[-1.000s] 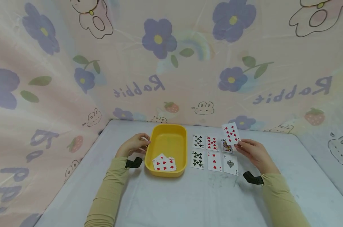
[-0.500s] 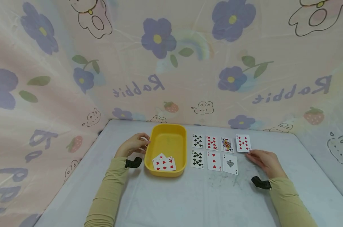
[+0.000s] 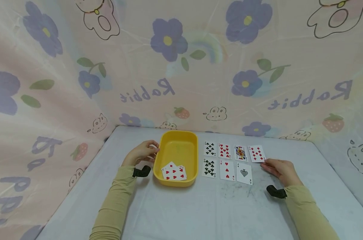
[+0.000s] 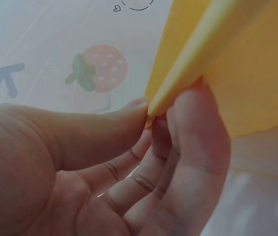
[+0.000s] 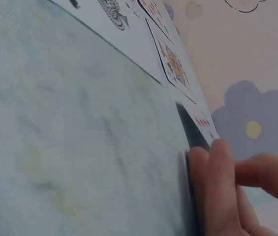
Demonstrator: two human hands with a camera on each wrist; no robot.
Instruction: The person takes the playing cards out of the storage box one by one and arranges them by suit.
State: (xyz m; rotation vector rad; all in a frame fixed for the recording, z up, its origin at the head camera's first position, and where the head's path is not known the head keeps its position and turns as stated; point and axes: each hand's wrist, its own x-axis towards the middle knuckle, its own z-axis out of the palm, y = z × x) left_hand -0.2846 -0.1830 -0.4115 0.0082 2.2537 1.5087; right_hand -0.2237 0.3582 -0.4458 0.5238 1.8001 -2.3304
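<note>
My left hand (image 3: 141, 153) pinches the left rim of a yellow plastic tray (image 3: 178, 146); the left wrist view shows the thumb and fingers about the tray's edge (image 4: 193, 54). Face-up playing cards, the top one a hearts card (image 3: 174, 173), overlap in the tray's near end. At the right end of the back row on the table lies a diamonds playing card (image 3: 257, 153). My right hand (image 3: 281, 170) pinches its near right corner. In the right wrist view the fingers (image 5: 222, 172) are at that card, whose near edge is slightly raised over a dark strip.
Left of the diamonds card lie a face card (image 3: 240, 154), a hearts card (image 3: 224, 151) and a clubs card (image 3: 209, 149). The front row has another clubs card (image 3: 209, 168), a three of hearts (image 3: 227, 170) and an ace of spades (image 3: 244, 173). A patterned curtain (image 3: 199, 76) stands behind.
My right hand has carried the diamonds card rightward and down from above the face card to the end of the back row. The left hand and tray have stayed put.
</note>
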